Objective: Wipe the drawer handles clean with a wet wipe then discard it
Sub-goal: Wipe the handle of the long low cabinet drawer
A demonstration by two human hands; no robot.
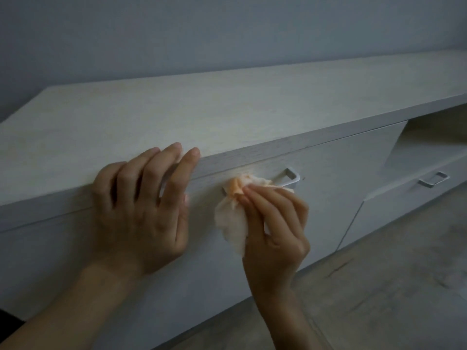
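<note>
A low, pale wood-grain cabinet fills the view. My right hand pinches a crumpled white wet wipe and presses it against the left end of a silver drawer handle; the wipe's top looks orange-tinted. The handle's right end stays uncovered. My left hand rests on the cabinet's front top edge with straight, spread fingers, just left of the wipe. A second silver handle sits on the drawer front further right, with neither hand on it.
The cabinet's long top surface runs back to a grey-blue wall. An open recess lies above the right drawer. Pale wood-pattern floor spreads out at the lower right.
</note>
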